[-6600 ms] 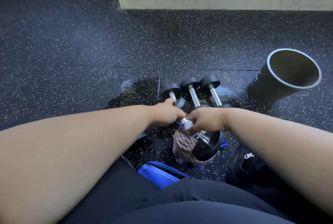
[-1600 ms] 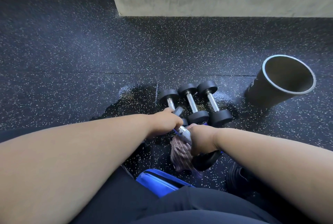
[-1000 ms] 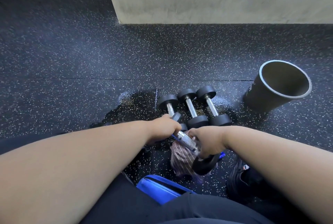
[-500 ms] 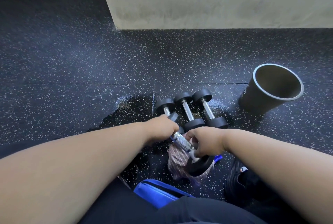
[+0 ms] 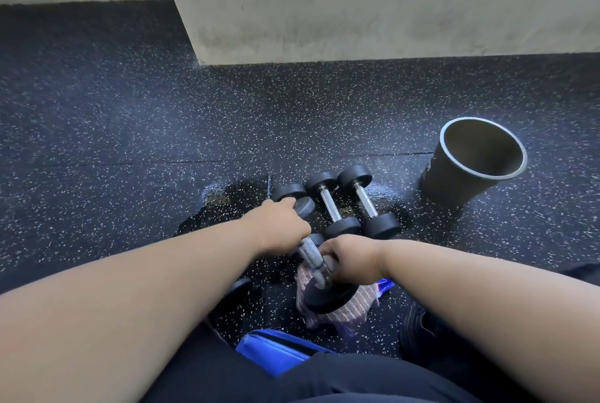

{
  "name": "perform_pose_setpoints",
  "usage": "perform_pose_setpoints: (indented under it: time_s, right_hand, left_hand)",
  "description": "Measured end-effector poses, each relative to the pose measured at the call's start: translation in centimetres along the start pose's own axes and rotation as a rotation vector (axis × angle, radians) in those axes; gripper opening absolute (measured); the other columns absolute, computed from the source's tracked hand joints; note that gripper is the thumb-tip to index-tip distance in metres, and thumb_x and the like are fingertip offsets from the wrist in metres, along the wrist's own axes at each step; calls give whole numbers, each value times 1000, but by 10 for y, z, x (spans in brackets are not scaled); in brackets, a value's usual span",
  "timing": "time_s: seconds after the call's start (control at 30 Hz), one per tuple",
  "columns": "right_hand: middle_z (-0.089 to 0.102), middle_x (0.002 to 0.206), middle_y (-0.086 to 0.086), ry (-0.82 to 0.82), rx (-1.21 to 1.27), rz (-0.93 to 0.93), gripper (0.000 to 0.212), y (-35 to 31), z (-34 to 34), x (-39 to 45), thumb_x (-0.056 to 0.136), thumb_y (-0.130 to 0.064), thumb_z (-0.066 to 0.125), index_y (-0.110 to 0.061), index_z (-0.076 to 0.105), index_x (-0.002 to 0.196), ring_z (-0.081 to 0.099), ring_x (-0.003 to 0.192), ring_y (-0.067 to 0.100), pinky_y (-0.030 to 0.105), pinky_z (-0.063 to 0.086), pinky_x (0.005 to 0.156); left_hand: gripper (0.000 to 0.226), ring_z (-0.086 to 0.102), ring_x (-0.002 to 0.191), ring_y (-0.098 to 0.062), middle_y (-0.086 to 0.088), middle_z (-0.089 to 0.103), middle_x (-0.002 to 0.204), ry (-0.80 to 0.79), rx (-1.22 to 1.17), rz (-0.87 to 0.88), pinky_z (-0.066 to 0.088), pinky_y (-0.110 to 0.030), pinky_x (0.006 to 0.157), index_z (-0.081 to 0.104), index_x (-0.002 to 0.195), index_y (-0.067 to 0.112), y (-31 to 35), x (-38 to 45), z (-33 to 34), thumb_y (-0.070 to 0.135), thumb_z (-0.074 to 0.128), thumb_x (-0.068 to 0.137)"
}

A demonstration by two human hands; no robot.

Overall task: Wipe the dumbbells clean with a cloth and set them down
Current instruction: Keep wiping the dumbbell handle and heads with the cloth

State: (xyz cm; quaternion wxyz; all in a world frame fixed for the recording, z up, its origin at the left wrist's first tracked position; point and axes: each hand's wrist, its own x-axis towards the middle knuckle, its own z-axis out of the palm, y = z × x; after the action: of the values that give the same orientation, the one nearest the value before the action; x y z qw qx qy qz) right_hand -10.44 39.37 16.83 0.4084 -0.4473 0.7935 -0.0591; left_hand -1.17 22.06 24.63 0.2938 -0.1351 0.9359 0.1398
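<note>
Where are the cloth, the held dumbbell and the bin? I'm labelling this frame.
cloth [image 5: 355, 304]: head view, striped fold right of the weight.
held dumbbell [image 5: 309, 252]: head view, knurled handle.
bin [image 5: 451, 183]: head view, dark outer wall.

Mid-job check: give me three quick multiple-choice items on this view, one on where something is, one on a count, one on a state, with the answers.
1. Where is the cloth?
A. In the bin
B. Under the near end of the held dumbbell
C. On the wall ledge

2. How many dumbbells lie on the floor beyond the hands?
A. One
B. Three
C. Five

3. The bin is:
A. Upright and open-topped
B. Tipped over
C. Lidded

Answers: 1 B, the cloth sits beneath the held dumbbell. 2 B, three lie side by side. 3 A, its open rim faces up.
</note>
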Motion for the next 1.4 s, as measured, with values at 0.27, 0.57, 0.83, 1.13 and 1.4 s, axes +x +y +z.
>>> perform_pose_setpoints:
  time_s: [0.27, 0.57, 0.83, 1.13, 1.4]
  right_hand:
    - [70, 80, 5, 15, -19, 48, 17, 3, 3, -1, 81, -35, 56, -19, 61, 78, 55, 70, 21, 44, 57, 81]
    - [76, 78, -6, 102, -76, 94, 18, -3, -7, -19, 84, -38, 71, -21, 78, 82, 70, 78, 15, 33, 60, 78]
    - [65, 73, 3, 191, -549, -115, 52, -24, 13, -25, 78, -63, 43, -21, 72, 87, 61, 67, 31, 38, 58, 67]
    - [66, 100, 1, 127, -609, -193, 72, -29, 12, -39, 78, -77, 30, -32, 78, 107, 56, 100, 29, 42, 50, 89]
    - [69, 88, -2, 97, -627, -170, 70, -33, 6, -34, 77, -77, 33, -25, 79, 90, 61, 90, 29, 41, 48, 86]
  left_hand:
    - [11, 51, 122, -45, -10, 39, 115, -25, 177, 31, 47, -50, 108, 63, 111, 20, 0, -4, 2, 18, 53, 105]
    - [19, 53, 126, -45, -12, 49, 120, 17, 152, 28, 47, -47, 105, 53, 87, 21, -1, -8, 7, 23, 51, 106]
    - [29, 51, 124, -46, -15, 48, 130, 41, 117, 14, 46, -48, 108, 45, 78, 25, -3, -2, 10, 20, 48, 106]
    - [17, 45, 134, -48, -21, 46, 147, -21, 246, 70, 41, -50, 115, 61, 119, 17, 1, -4, 4, 17, 50, 107]
    - [8, 46, 133, -46, -17, 46, 140, -25, 196, 77, 42, -49, 114, 55, 104, 23, 0, -5, 4, 19, 49, 106]
